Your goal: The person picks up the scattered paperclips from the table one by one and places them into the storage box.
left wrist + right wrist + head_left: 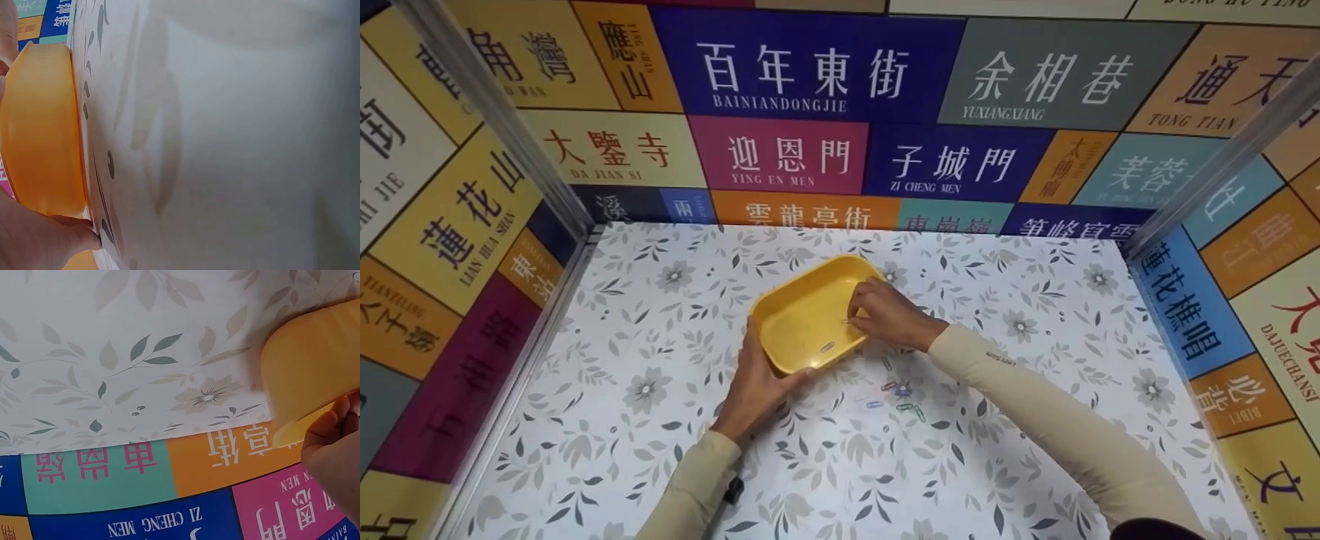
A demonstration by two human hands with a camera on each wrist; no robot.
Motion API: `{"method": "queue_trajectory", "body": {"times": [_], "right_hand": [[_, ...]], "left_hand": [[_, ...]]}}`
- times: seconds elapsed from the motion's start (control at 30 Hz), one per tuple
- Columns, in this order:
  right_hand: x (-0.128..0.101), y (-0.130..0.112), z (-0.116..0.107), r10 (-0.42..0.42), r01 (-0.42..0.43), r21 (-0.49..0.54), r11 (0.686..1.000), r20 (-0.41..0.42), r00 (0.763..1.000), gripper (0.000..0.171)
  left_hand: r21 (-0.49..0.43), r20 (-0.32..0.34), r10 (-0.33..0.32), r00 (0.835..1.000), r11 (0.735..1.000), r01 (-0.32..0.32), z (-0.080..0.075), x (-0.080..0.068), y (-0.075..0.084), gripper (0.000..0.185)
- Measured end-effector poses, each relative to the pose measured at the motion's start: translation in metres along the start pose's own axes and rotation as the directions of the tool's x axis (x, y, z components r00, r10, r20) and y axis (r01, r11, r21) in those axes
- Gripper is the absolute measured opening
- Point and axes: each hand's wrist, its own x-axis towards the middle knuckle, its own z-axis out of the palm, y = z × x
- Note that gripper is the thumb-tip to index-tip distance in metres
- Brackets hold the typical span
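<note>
A yellow plastic tray (802, 315) with rounded corners sits on the patterned tabletop, tilted in the head view. My left hand (757, 386) grips its near-left corner, fingers along the left side and thumb at the near rim; the left wrist view shows the tray's outer wall (45, 129) beside that hand. Over the tray's right side, my right hand (889, 311) has curled fingers, and a tiny pale paper clip shows at the fingertips. Inside the tray lies one paper clip (827, 346). The right wrist view shows the right hand (334, 444) at the rim.
Several coloured paper clips (904, 407) lie on the table near the tray's front right, below the right forearm. The floral tabletop (1020, 450) is enclosed by panels (787, 157) with Chinese lettering at the back and both sides.
</note>
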Motion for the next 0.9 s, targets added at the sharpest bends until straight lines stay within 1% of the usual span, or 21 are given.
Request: {"method": "queue_trajectory", "body": {"times": [0.07, 0.13, 0.27, 0.37, 0.5, 0.6, 0.67, 0.8, 0.9], "right_hand": [[0.004, -0.001, 0.002, 0.011, -0.011, -0.001, 1.000, 0.011, 1.000, 0.008], [0.007, -0.001, 0.004, 0.026, -0.026, -0.004, 1.000, 0.027, 0.999, 0.009], [0.013, -0.004, 0.008, 0.017, -0.016, -0.027, 1.000, 0.047, 0.999, 0.010], [0.016, -0.006, 0.010, 0.016, -0.015, -0.025, 1.000, 0.061, 0.998, 0.010], [0.018, -0.009, 0.013, 0.065, -0.065, -0.010, 0.998, 0.090, 0.994, 0.009], [0.018, -0.010, 0.015, 0.093, -0.093, -0.001, 0.996, 0.101, 0.991, 0.008], [0.017, -0.011, 0.016, 0.085, -0.086, 0.006, 0.996, 0.093, 0.992, 0.008], [0.014, -0.014, 0.016, 0.042, -0.043, 0.013, 0.999, 0.056, 0.998, 0.007], [0.010, -0.014, 0.015, 0.023, -0.023, 0.012, 1.000, 0.027, 0.999, 0.010]], "left_hand": [[0.004, 0.002, -0.018, 1.000, 1.000, 0.018, 0.000, 0.000, 0.000, 0.141], [0.003, 0.002, -0.022, 1.000, 1.000, 0.022, 0.000, 0.000, 0.000, 0.141], [0.000, -0.005, 0.019, 1.000, 1.000, -0.019, 0.000, 0.000, -0.002, 0.140], [0.015, -0.001, 0.023, 1.000, 1.000, -0.023, 0.000, -0.001, -0.002, 0.141], [0.029, 0.008, -0.012, 1.000, 1.000, 0.012, 0.000, -0.002, -0.001, 0.142], [0.035, 0.009, -0.019, 1.000, 0.999, 0.019, 0.000, -0.002, -0.001, 0.142], [0.036, 0.007, -0.013, 1.000, 0.999, 0.012, -0.001, -0.003, -0.001, 0.142], [0.025, 0.001, 0.009, 1.000, 1.000, -0.009, -0.001, -0.001, -0.001, 0.142], [0.016, -0.004, 0.029, 1.000, 0.999, -0.029, -0.002, 0.000, -0.002, 0.141]]}}
